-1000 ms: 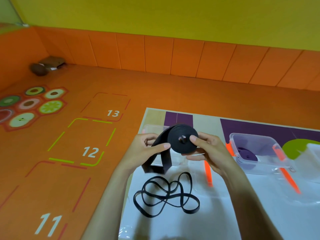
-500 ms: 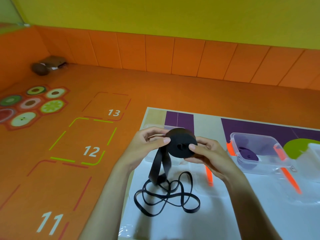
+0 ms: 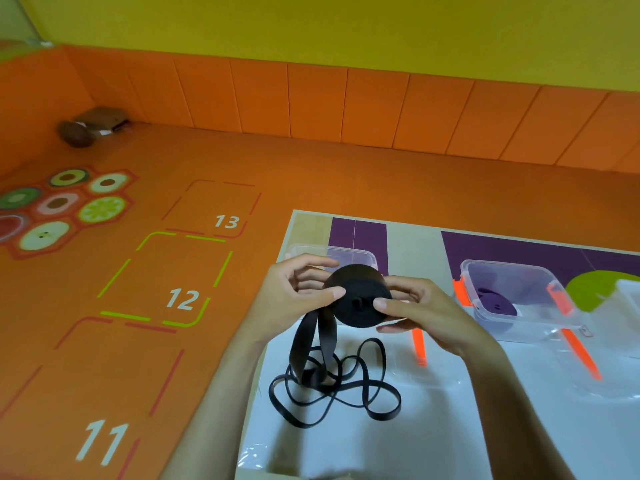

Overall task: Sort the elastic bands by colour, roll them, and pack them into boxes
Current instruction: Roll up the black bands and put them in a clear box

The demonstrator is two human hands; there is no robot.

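Observation:
A thick roll of black elastic band (image 3: 356, 299) is held in the air above the table. My left hand (image 3: 294, 299) pinches its left side between thumb and fingers, and my right hand (image 3: 426, 313) grips its right side with the thumb near the centre. The unrolled tail (image 3: 313, 344) hangs down from the roll into a loose black tangle (image 3: 346, 393) on the white table. Behind my hands stands an open clear box (image 3: 363, 256). A second clear box (image 3: 519, 299) to the right holds a purple roll (image 3: 495, 303).
Clear lids with orange clips (image 3: 419, 348) lie on the table near the boxes. Another pale container (image 3: 628, 299) sits at the right edge. The table's left edge (image 3: 266, 351) borders an orange play floor with numbered squares. A brown object (image 3: 90, 128) lies by the far wall.
The hanging tail has dropped lower and straighter toward the tangle. The roll has turned slightly between my hands, which stay in about the same place.

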